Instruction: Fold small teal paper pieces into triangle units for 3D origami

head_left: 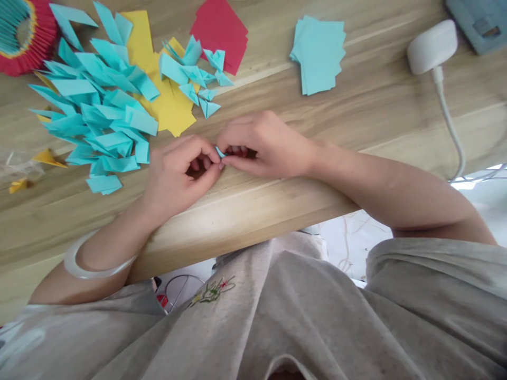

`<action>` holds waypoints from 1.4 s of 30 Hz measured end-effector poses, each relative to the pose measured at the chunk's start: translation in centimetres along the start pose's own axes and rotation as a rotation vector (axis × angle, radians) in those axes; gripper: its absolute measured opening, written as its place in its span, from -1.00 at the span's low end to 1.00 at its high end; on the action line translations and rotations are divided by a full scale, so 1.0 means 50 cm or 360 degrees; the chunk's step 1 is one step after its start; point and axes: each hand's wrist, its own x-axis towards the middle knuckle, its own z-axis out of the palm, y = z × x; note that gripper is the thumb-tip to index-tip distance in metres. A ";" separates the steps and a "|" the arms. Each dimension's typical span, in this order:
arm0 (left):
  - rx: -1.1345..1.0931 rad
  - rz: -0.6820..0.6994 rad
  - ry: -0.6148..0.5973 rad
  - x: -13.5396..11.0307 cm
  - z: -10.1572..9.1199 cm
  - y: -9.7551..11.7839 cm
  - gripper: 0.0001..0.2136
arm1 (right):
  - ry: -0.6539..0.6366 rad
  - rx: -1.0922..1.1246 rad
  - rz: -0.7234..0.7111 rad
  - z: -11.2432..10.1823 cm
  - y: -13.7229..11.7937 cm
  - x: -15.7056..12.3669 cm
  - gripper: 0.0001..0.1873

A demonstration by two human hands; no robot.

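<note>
The left hand (182, 171) and right hand (269, 148) both pinch a small blue paper piece (220, 153) between their fingertips, over the near side of the table (376, 105). A few blue triangles (209, 108) look fully folded; the bigger heap of blue strips (106, 111) seems part-folded, while the flat blue sheets (319, 55), red sheets (222, 31) and yellow sheets (172, 108) lie unfolded. Fingers cover most of the held piece, so I can't be sure of its shape. The pleated paper ring (45, 45) is cut off at the corner.
</note>
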 end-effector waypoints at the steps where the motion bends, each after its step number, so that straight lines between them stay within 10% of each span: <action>1: -0.0001 0.0008 0.0004 0.000 0.000 0.000 -0.90 | 0.0001 -0.0007 0.0001 0.000 0.000 0.000 -0.32; 23: -0.0047 0.0165 0.0117 0.002 0.010 -0.016 -0.91 | -0.0226 -0.0028 0.0158 -0.009 -0.010 0.006 -0.53; 42: -0.0036 0.0032 0.0045 -0.001 0.005 -0.006 -0.90 | -0.0036 -0.0133 0.0050 -0.004 -0.006 0.005 -0.43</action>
